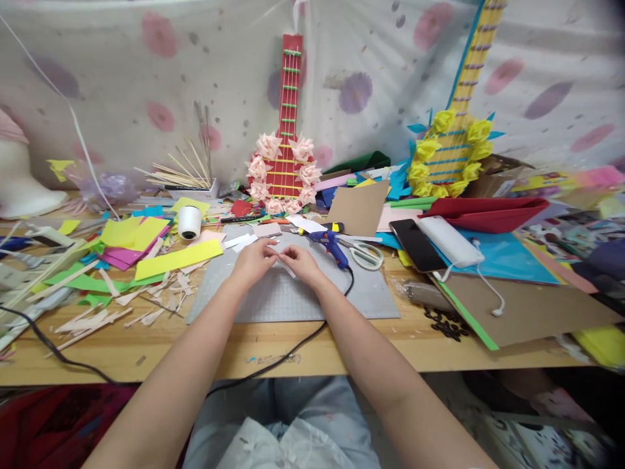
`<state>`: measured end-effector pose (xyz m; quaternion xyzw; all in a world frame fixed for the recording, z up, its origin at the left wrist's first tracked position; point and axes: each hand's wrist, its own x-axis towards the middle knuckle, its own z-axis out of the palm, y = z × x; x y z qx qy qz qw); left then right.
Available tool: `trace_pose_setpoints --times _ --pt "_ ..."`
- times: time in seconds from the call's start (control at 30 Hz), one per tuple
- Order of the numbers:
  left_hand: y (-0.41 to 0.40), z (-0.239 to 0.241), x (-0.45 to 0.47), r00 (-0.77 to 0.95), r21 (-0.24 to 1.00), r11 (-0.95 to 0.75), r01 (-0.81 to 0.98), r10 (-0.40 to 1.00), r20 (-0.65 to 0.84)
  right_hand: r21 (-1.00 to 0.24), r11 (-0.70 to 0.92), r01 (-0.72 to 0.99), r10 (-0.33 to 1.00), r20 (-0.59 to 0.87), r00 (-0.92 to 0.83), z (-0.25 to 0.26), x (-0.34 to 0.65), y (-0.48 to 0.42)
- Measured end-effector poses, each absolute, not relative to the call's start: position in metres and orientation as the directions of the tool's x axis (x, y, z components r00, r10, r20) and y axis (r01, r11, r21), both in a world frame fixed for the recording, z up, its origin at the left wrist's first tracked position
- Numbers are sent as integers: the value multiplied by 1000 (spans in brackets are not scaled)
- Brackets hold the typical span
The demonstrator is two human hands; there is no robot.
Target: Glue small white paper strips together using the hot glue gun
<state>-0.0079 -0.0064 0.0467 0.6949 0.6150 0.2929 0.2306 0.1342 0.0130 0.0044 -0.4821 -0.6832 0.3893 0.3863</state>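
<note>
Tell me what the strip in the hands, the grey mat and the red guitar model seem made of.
Strip: probably thin matte paper, pale and flat, pinched between left hand and right hand.
Grey mat: likely soft plastic cutting mat; faint grid shows.
Red guitar model: seemingly matte card or foam sheet, flat cut edges.

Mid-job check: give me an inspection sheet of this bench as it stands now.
Surface: wooden table, grey cutting mat at centre.
Job's things: pale paper strip over the mat; blue glue gun and scissors beside it.
Clutter: coloured paper scraps left, thread spool, cardboard right.
Grippers: left hand and right hand both pinch the strip.
Cables: black cable from the glue gun over the table edge; white cable at right.
Surroundings: floral cloth behind, red paper guitar, yellow paper guitar.
</note>
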Motion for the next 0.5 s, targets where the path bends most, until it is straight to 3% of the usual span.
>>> trace_pose_setpoints --times 0.5 --pt "-14 45 3 -7 606 -110 788 982 189 -941 158 299 971 93 -221 6 134 10"
